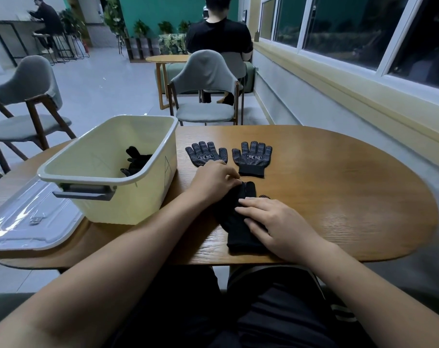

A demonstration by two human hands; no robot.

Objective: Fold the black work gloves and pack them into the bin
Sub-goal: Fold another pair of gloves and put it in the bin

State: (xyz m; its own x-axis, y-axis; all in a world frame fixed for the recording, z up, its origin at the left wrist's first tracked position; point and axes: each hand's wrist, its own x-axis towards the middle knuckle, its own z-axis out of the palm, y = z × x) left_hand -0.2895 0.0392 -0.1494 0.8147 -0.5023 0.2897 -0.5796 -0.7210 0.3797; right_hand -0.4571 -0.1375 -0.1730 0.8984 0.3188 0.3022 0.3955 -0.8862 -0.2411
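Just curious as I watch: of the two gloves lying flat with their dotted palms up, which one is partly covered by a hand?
The left dotted glove, nearer the bin: the left hand hides its cuff. The right dotted glove lies fully uncovered.

Wooden table (339,197): bin (107,177), lid (30,222), gloves (252,156), perhaps three.

I saw the cream plastic bin (138,197) at frame centre-left on the oval wooden table (339,197), black gloves (138,160) inside it. The clear plastic lid (25,222) lay lower left. Two flat dotted black gloves (252,156) sat right of the bin, above my hands.
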